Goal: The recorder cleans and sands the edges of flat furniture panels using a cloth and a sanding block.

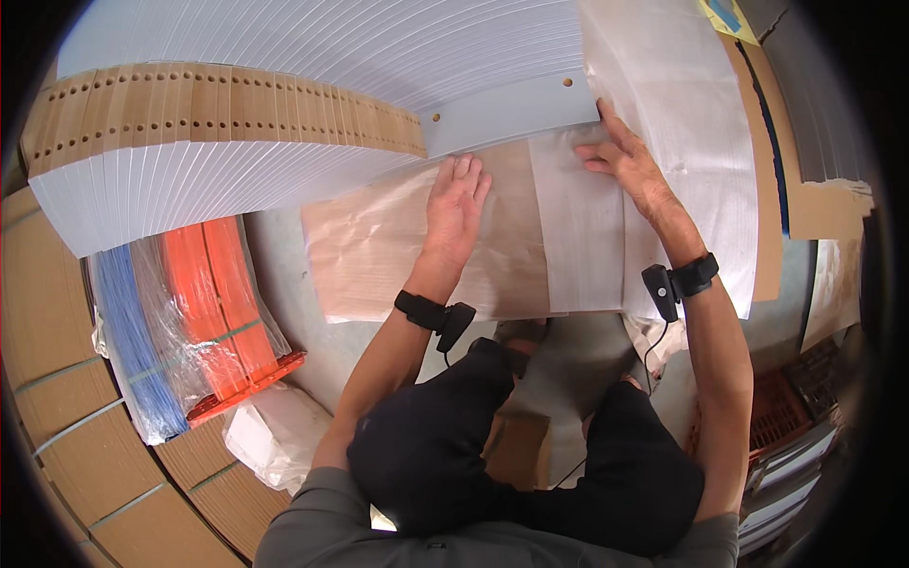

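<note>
My left hand [456,201] lies flat, fingers together, on a brown paper sheet [379,251] spread on the floor in front of me. My right hand [620,156] presses with spread fingers on a white translucent sheet [582,237] that overlaps the brown paper. Just beyond both hands lies a grey-blue punched card [511,112], the top one of a long fanned row of white sheets [312,47]. Each wrist carries a black band with a small device.
A stack of brown punched cards on white sheets [189,142] curves at left. Wrapped bundles of blue and orange sheets [189,312] lie at lower left beside strapped cardboard boxes [85,445]. A crumpled plastic bag [275,431] lies near my knee. Crates [786,417] stand at right.
</note>
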{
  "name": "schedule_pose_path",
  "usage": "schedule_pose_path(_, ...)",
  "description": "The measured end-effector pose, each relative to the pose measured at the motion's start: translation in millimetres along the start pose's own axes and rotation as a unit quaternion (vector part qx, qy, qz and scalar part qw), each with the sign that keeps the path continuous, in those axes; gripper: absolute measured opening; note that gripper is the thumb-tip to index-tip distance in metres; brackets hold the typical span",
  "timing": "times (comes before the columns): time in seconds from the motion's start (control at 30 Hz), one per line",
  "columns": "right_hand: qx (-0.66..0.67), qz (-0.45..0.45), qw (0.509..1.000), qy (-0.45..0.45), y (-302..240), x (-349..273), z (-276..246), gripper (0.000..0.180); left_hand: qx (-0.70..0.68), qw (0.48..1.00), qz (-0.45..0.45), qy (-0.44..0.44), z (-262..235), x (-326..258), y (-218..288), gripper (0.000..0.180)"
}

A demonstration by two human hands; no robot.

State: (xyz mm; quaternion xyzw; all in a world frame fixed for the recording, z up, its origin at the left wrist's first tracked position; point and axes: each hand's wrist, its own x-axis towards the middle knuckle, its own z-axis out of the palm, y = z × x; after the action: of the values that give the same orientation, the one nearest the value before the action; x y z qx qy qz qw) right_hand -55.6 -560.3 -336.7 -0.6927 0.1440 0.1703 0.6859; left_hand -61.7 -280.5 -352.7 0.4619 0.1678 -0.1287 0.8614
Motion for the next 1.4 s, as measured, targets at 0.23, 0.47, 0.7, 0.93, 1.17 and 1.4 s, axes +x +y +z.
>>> schedule_pose_path(0.23,0.054,-0.035,0.998,-0.007,6,0,-6,0.075,0.030,0.999,0.006,-0.037,-4,2,-4,0.080)
schedule_pose_path(0.47,0.141,-0.036,0.989,0.006,16,9,-15,0.076,-0.060,0.998,0.019,-0.019,-17,3,2,0.080)
schedule_pose_path(0.7,0.154,-0.033,0.988,0.008,13,8,-11,0.077,-0.051,0.998,0.030,0.011,-8,0,-4,0.082)
schedule_pose_path(0.93,0.134,-0.024,0.989,0.049,12,-28,-25,0.068,-0.055,0.997,0.013,0.048,-22,2,12,0.081)
schedule_pose_path(1.17,0.088,-0.087,0.973,0.193,29,-134,-103,0.049,-0.108,0.992,0.027,0.054,-28,8,11,0.078)
schedule_pose_path(1.4,-0.250,-0.022,0.895,0.369,191,-268,-116,0.035,-0.107,0.991,-0.003,0.075,-28,8,5,0.067)
